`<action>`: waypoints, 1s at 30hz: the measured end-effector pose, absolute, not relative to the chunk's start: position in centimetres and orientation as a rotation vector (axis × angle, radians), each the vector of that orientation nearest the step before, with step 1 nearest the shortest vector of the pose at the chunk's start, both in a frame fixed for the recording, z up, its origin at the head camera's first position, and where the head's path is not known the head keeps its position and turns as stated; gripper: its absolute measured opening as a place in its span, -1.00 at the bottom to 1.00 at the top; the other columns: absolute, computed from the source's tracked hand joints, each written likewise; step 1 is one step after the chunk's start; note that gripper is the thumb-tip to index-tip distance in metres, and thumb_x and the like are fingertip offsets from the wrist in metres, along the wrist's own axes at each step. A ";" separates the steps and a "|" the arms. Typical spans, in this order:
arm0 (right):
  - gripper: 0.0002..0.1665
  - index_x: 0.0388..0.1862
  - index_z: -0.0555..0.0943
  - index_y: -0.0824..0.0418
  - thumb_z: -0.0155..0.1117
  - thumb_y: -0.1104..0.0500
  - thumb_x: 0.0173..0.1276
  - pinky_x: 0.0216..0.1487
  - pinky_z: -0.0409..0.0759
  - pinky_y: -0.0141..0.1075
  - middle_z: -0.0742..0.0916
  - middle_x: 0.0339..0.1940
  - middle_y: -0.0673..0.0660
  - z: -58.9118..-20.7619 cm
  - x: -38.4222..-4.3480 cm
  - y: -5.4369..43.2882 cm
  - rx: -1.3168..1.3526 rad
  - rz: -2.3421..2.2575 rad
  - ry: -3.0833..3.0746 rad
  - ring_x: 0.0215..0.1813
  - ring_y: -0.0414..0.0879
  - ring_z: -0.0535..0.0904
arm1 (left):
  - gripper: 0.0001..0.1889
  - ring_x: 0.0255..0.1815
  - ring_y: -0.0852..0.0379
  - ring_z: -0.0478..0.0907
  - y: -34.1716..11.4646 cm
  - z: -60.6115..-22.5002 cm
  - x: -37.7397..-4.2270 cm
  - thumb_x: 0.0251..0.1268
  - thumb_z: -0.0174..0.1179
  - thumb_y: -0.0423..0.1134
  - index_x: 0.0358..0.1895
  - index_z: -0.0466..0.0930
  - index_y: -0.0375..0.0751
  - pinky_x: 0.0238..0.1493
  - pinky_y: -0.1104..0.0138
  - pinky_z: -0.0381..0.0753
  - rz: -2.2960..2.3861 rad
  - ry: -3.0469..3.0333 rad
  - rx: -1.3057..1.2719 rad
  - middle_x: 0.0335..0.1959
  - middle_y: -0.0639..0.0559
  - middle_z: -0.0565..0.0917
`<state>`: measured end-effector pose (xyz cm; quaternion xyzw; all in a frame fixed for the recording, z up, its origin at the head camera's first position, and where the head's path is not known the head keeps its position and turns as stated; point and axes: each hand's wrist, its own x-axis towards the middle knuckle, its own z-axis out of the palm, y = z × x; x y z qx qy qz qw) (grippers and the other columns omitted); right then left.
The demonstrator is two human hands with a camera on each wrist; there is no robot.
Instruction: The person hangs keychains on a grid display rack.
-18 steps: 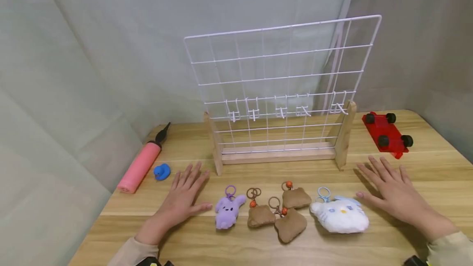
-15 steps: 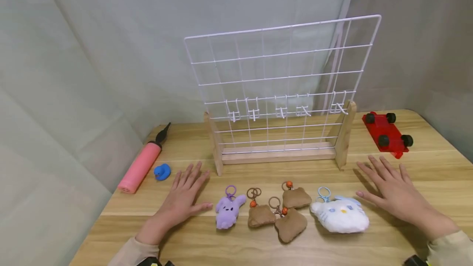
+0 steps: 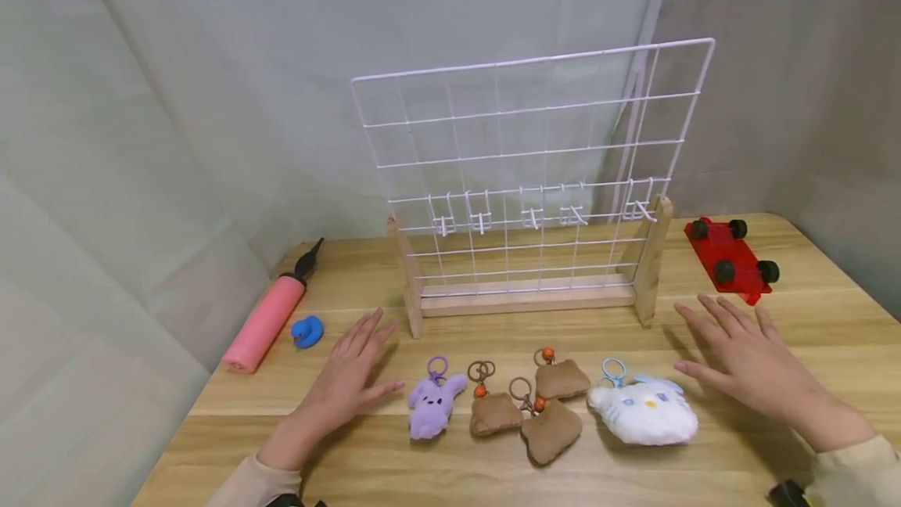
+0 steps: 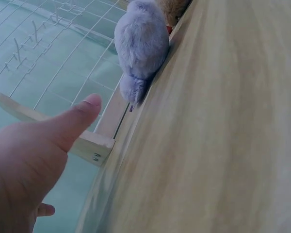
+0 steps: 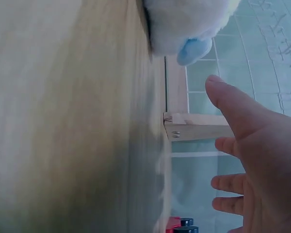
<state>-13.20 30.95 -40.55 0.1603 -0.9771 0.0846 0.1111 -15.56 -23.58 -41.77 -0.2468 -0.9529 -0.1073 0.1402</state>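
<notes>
My left hand (image 3: 343,379), fingers spread, hovers low over the table left of a purple plush keychain (image 3: 431,408). Its thumb points toward that plush, and nothing is held. On the other side my right hand (image 3: 753,372) is likewise spread and raised a little, to the right of a white cat plush keychain (image 3: 649,413) with a light blue ring. Between these two plushes lie 3 brown plush keychains (image 3: 552,432) with orange beads and metal rings. In the right wrist view, a gap shows between the right thumb and the white plush (image 5: 184,24).
Behind the keychains stands a white wire grid rack on a wooden base (image 3: 528,303), with several white hooks (image 3: 532,217) in a row. A pink hand pump (image 3: 266,323) and a blue rubber duck (image 3: 306,332) are at left. An upturned red toy car (image 3: 732,257) lies at right.
Both hands have risen slightly from the tabletop where they lay flat. The head view has shifted a little; the keychains and rack stay in place.
</notes>
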 end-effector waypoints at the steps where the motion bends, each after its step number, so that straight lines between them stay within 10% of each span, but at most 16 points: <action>1: -0.01 0.51 0.14 0.06 0.25 -0.29 0.22 0.43 -0.45 0.38 0.30 0.43 0.44 -40.5 -13.2 30.9 0.476 0.249 -2.867 0.43 0.40 0.11 | -0.10 0.44 -0.31 0.17 -23.5 -41.7 -15.6 0.04 0.36 0.11 0.43 0.20 -0.17 0.35 -0.24 0.26 -0.319 -2.738 -0.716 0.48 -0.30 0.17; 13: -0.14 0.28 0.42 0.24 0.37 -0.25 0.14 -0.02 0.52 0.31 0.51 0.24 0.44 -38.2 -12.8 29.4 0.551 0.208 -2.897 0.13 0.39 0.50 | -0.23 0.30 -0.25 0.38 -22.2 -41.0 -15.8 0.09 0.40 -0.17 0.38 0.26 -0.22 0.19 -0.09 0.52 -0.793 -2.661 -0.603 0.34 -0.28 0.38; 30: -0.23 0.24 0.46 0.21 0.37 -0.19 0.17 -0.12 0.64 0.14 0.64 0.07 0.35 -36.1 -12.1 27.5 0.561 0.296 -2.919 -0.01 0.23 0.63 | -0.38 0.15 -0.20 0.48 -21.0 -40.6 -17.6 0.21 0.29 -0.33 0.33 0.28 -0.31 0.03 0.18 0.64 -1.518 -2.562 -0.366 0.20 -0.26 0.49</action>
